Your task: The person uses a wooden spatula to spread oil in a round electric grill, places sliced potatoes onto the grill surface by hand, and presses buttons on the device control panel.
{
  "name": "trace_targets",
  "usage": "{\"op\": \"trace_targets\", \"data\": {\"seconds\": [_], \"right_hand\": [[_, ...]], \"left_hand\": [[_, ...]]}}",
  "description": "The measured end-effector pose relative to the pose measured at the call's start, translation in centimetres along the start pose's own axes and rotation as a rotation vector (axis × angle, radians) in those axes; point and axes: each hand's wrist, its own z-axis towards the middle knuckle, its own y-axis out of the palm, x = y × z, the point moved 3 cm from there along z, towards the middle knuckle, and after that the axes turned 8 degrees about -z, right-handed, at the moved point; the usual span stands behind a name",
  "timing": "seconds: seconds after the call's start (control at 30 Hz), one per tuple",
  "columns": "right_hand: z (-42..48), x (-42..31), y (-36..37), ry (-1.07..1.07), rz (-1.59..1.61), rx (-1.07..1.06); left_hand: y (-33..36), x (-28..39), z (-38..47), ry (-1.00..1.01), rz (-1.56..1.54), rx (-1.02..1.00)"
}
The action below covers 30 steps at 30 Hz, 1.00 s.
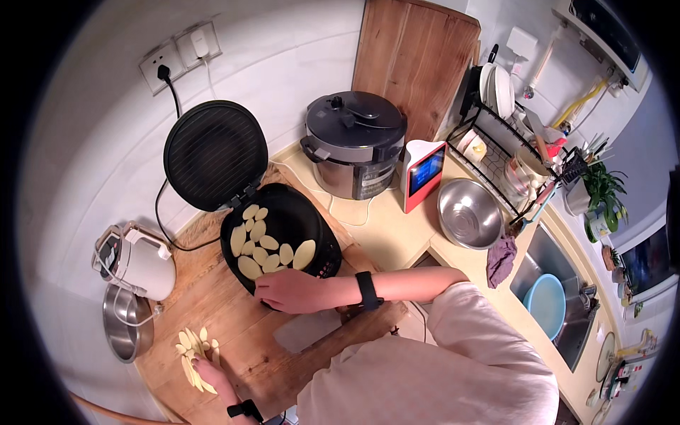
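An electric baking pan (297, 212) stands with its ridged round lid (215, 154) raised. Pale oval potato slices (258, 231) lie across the left and near parts of its black plate. Over the pan's near edge is my right hand (295, 291), knuckles up; its fingertips and anything in them are hidden. To the lower left, my left hand (210, 372) touches a loose pile of potato slices (187, 340) on the wooden board (249, 350). Whether its fingers grip a slice is unclear. A cleaver's broad blade (308, 332) lies flat below my right forearm.
A white appliance (154, 265) and a steel bowl (114, 324) stand at the left. Behind the pan are a pressure cooker (353, 143) and a red-framed screen device (424, 175). A steel basin (470, 212), dish rack (494, 159) and sink (571, 308) are at right.
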Motion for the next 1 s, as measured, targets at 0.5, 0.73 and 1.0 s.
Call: {"op": "trace_targets", "data": {"seconds": [0.5, 0.73, 1.0], "right_hand": [[-28.0, 19.1, -21.0, 0.865, -0.110, 1.361], [-30.5, 26.0, -22.4, 0.939, -0.042, 1.215], [-30.4, 27.2, -21.6, 0.841, -0.045, 1.285]], "left_hand": [[-0.8, -3.8, -3.7, -0.142, -0.086, 0.180], [2.4, -5.0, -3.8, -0.397, -1.140, 0.258], [3.5, -2.8, -4.6, -0.381, -1.180, 0.165]]}}
